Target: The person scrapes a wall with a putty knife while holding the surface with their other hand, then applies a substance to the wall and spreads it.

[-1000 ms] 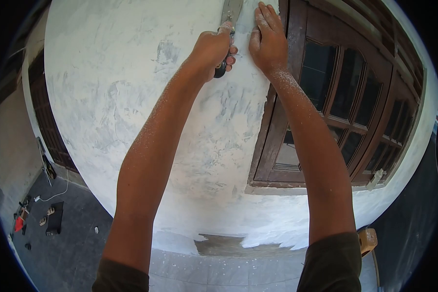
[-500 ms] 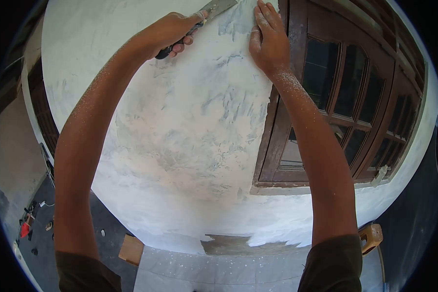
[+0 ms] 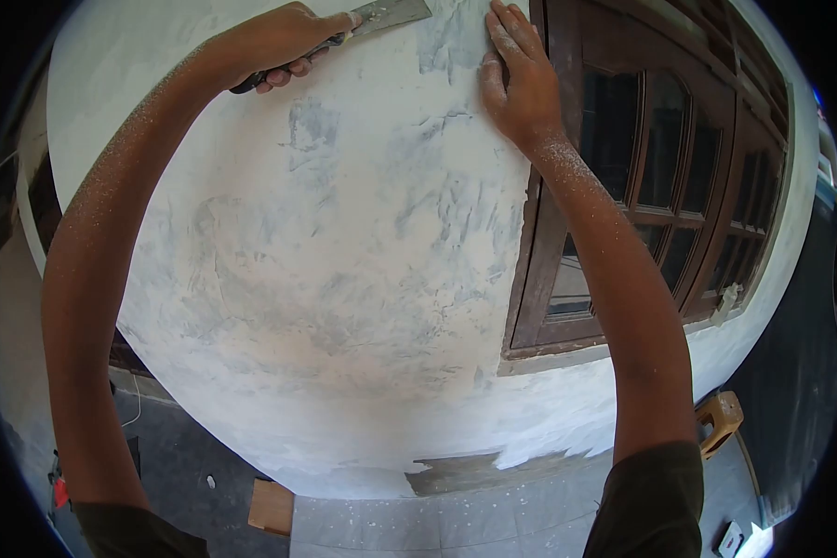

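Note:
My left hand (image 3: 284, 46) is closed round the dark handle of a putty knife (image 3: 391, 16), at the top of the view. The knife's wide metal blade points right, against or close to the white wall (image 3: 344, 242). Grey-blue patches and rough marks cover parts of the wall. My right hand (image 3: 523, 79) lies flat on the wall beside the window frame, fingers stretched upward. White dust speckles both forearms and the right fingers.
A brown wooden window (image 3: 656, 209) with glass panes fills the right side. Low at the right stands a yellowish stool (image 3: 719, 423). A brown box (image 3: 271, 507) lies on the floor (image 3: 418, 528) at the wall's foot. Bare grey shows low on the wall.
My left hand and the knife have moved left across the wall. My right hand stays at the window's edge. The view has shifted slightly.

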The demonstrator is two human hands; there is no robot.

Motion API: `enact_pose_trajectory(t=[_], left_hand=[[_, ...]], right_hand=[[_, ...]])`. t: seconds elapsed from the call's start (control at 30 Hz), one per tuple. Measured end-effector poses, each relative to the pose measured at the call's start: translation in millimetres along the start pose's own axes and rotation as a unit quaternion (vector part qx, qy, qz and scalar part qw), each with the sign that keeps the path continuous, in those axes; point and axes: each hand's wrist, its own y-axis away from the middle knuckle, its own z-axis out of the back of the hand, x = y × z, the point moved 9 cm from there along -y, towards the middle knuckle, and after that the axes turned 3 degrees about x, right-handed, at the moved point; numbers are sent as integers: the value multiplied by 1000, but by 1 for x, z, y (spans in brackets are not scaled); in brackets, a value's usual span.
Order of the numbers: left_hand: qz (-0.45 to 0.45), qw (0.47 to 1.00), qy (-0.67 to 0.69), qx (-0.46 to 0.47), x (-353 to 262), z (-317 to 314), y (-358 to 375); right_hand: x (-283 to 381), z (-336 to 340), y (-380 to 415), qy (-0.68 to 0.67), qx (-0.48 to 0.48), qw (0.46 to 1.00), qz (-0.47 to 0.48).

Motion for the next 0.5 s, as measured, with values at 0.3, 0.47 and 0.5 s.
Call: enact_pose_trajectory(t=[0.3, 0.47, 0.5], left_hand=[[105, 990, -72, 65, -25, 20, 7], [84, 988, -93, 87, -41, 26, -7], [87, 989, -89, 80, -43, 25, -13]], right_hand=[[1, 1, -1, -3, -1, 1000, -3], [-1, 0, 0, -10, -5, 1000, -2], [-2, 1, 0, -6, -3, 1000, -4]])
